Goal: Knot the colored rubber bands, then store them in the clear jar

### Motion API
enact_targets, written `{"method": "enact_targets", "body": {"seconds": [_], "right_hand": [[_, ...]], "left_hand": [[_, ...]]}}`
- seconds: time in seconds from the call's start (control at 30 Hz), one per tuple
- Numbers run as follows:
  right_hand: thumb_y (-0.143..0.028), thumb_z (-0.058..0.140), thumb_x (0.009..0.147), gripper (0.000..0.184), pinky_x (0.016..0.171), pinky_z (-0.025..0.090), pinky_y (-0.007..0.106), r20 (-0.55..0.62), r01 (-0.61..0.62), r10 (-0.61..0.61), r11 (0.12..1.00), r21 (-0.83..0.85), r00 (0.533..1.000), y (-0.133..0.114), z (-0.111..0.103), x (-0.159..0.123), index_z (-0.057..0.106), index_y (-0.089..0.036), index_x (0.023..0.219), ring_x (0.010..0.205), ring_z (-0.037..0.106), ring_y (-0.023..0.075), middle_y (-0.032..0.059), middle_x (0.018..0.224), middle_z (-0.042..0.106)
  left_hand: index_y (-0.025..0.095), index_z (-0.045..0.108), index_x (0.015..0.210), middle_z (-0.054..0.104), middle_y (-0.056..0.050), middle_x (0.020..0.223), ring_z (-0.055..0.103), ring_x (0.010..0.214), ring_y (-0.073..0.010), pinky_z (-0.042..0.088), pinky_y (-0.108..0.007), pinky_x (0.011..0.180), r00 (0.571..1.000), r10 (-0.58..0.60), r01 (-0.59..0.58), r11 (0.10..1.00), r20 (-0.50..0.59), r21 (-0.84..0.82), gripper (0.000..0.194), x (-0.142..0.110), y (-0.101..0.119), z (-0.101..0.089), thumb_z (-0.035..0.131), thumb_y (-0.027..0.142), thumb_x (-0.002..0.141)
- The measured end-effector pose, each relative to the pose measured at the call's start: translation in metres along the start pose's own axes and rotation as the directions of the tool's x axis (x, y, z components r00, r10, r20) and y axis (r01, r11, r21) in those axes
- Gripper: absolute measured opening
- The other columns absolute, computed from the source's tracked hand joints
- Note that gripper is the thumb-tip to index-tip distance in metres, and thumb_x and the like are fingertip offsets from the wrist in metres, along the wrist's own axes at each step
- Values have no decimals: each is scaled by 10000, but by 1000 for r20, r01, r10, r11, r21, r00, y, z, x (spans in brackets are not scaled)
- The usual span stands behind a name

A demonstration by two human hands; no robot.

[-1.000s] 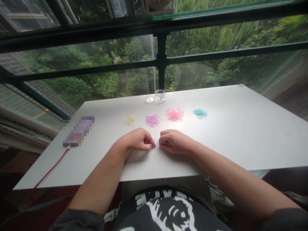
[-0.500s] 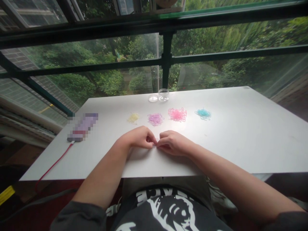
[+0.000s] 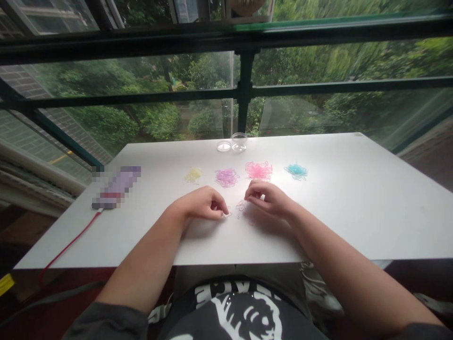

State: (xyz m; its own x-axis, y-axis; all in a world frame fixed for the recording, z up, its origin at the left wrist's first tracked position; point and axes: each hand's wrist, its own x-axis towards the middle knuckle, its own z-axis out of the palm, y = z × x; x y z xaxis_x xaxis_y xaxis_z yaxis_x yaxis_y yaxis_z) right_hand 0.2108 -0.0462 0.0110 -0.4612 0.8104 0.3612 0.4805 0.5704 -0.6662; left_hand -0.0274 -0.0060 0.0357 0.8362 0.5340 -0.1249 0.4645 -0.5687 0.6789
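Observation:
Both my hands rest near the front of a white table [image 3: 354, 203]. My left hand [image 3: 203, 204] is curled, its fingertips pinched on the end of a thin pale chain of rubber bands [image 3: 236, 208]. My right hand [image 3: 268, 197] is raised a little, fingers pinched on something small I cannot make out, just right of that chain. Beyond my hands lie four small heaps of bands: yellow [image 3: 193, 175], purple [image 3: 226, 177], pink [image 3: 259, 170] and teal [image 3: 296, 171].
A clear little jar [image 3: 239, 141] and its lid [image 3: 223, 147] stand at the table's far edge by the window railing. A blurred purple device [image 3: 116, 187] with a red cable [image 3: 67, 248] lies at the left.
My right hand has lifted and moved up and to the right, away from my left hand, uncovering the pale band chain between them. My left hand has stayed put.

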Motion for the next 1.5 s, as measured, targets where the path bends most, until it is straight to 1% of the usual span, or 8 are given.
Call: {"method": "enact_targets", "body": {"seconds": [0.23, 0.43, 0.57, 0.77, 0.87, 1.0, 1.23, 1.5], "right_hand": [[-117, 556, 783, 140, 621, 413, 228, 57, 2, 1, 998, -55, 998, -5, 11, 2, 683, -171, 808, 667, 517, 111, 29, 741, 565], [-87, 494, 803, 241, 652, 423, 251, -46, -79, 77, 996, -49, 996, 13, 2, 1, 694, -184, 896, 688, 530, 118, 38, 788, 583], [-122, 513, 798, 193, 619, 415, 252, -118, -180, 170, 980, -79, 978, 21, -5, -1, 684, -172, 871, 626, 495, 102, 32, 787, 573], [-124, 614, 718, 248, 635, 412, 236, 82, -66, 78, 989, -132, 994, 12, 0, -3, 696, -215, 934, 678, 505, 108, 27, 815, 553], [-116, 607, 715, 254, 653, 409, 242, 121, -25, 51, 978, -208, 991, 8, 5, -1, 712, -239, 910, 696, 510, 120, 22, 775, 545], [-117, 591, 722, 214, 653, 409, 239, 81, -67, 89, 966, -248, 993, 9, 5, 0, 714, -216, 867, 685, 509, 118, 24, 761, 558], [-118, 598, 712, 161, 626, 413, 229, 11, -168, 175, 956, -239, 984, 17, -1, -1, 698, -182, 821, 656, 514, 111, 27, 766, 583], [-159, 589, 738, 97, 610, 410, 231, -17, -174, 176, 952, -250, 984, 17, -1, 0, 679, -169, 773, 642, 503, 109, 24, 729, 572]], "left_hand": [[147, 698, 846, 642, -15, 662, 520, 571, -84, 387, -176, 543, 996, 24, -22, 999, -86, 25, 206, 4, -1, 1, 581, 183, 680], [170, 689, 837, 668, -17, 735, 550, 625, -96, 406, -194, 596, 986, 70, -55, 994, -155, 96, 169, 10, 3, 10, 585, 207, 709], [173, 682, 831, 655, -15, 722, 548, 641, -102, 403, -202, 610, 979, 82, -56, 989, -189, 139, 152, 13, 5, 13, 589, 212, 717], [191, 675, 859, 650, -10, 737, 541, 642, -109, 406, -219, 625, 978, 99, -58, 976, -184, 212, 167, 17, 8, 19, 588, 283, 749], [195, 671, 876, 651, -16, 769, 544, 682, -130, 413, -232, 643, 980, 111, -64, 962, -167, 267, 254, 18, 12, 21, 657, 373, 694], [201, 665, 873, 637, -18, 774, 537, 690, -142, 415, -242, 646, 979, 105, -43, 946, -177, 323, 310, 19, 15, 24, 695, 410, 645], [199, 658, 775, 632, -4, 715, 526, 639, -128, 390, -239, 603, 977, 46, 29, 938, -207, 345, 167, 19, 17, 25, 638, 346, 697], [201, 674, 764, 646, -12, 726, 533, 651, -132, 382, -239, 599, 975, 29, 54, 932, -221, 359, 145, 18, 16, 21, 611, 321, 712]]}}
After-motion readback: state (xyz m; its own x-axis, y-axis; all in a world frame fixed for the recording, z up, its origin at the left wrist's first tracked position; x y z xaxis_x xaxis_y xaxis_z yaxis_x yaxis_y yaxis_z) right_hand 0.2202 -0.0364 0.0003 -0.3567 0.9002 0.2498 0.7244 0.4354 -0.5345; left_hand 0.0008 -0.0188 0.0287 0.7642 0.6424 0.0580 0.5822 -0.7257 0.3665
